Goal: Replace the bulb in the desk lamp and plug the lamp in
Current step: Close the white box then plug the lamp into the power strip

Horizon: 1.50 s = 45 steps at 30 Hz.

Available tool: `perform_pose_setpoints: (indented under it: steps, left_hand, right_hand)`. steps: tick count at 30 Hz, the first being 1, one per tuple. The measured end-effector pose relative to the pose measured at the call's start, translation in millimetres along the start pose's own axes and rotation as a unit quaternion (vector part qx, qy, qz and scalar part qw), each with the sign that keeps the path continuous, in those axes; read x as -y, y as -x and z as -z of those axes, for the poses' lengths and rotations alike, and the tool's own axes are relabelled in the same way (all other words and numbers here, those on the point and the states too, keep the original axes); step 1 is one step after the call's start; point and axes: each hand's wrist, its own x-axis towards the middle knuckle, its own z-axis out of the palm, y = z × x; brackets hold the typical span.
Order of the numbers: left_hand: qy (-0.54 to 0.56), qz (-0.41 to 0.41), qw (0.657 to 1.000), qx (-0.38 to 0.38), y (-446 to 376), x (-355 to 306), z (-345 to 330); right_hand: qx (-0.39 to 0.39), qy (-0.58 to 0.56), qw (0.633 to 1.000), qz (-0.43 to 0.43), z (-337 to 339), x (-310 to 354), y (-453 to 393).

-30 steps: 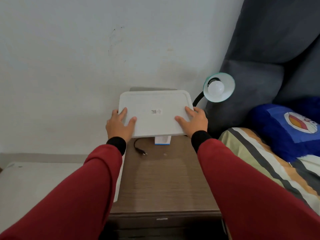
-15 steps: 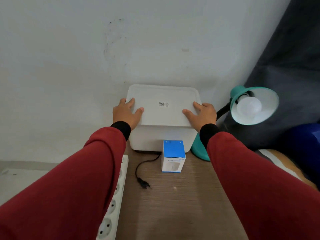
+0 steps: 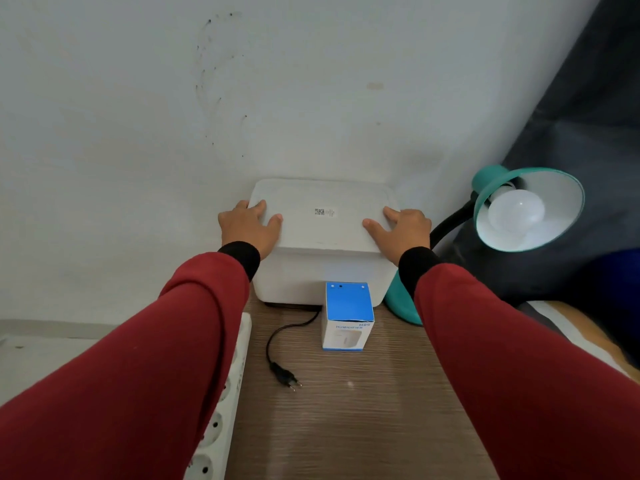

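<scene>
A teal desk lamp (image 3: 491, 183) stands at the right of the wooden nightstand (image 3: 349, 417), its shade turned toward me with a white bulb (image 3: 516, 213) screwed in. Its black plug (image 3: 284, 375) lies loose on the wood, the cord running back under a white lidded box (image 3: 322, 271) against the wall. My left hand (image 3: 250, 226) grips the lid's left edge and my right hand (image 3: 401, 230) grips its right edge. A white power strip (image 3: 221, 410) hangs along the nightstand's left side.
A small blue-and-white carton (image 3: 348, 318) marked "humidifier" stands in front of the white box. A dark grey headboard (image 3: 588, 133) and striped bedding (image 3: 568, 327) lie to the right. The white wall (image 3: 173, 98) is right behind the box.
The view has come closer and lower over the nightstand. The white lid, held tilted up a second ago, now sits flat on the box, both hands still on its edges.
</scene>
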Motion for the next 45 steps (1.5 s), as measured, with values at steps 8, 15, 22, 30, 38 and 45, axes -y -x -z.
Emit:
perform_pose_setpoints:
  steps: [8,15,22,30,38,45]
  left_hand:
    - [-0.083,-0.007,0.996,0.017,6,-11,4]
    - [-0.179,-0.02,0.981,0.074,4,-13,24]
    - [-0.214,0.012,0.97,0.114,29,-10,62]
    - [-0.264,0.035,0.952,0.154,71,9,99]
    - [-0.272,0.028,0.951,0.146,120,35,103]
    - [-0.232,0.042,0.952,0.193,141,85,66]
  right_hand:
    - [0.05,0.055,0.997,0.001,4,5,1]
    - [0.1,0.187,0.977,0.033,25,30,10]
    - [0.169,0.249,0.952,0.05,58,43,34]
    - [0.21,0.244,0.944,0.075,72,65,75]
    - [0.23,0.222,0.94,0.116,24,80,126]
    - [0.281,0.207,0.926,0.145,-39,76,159]
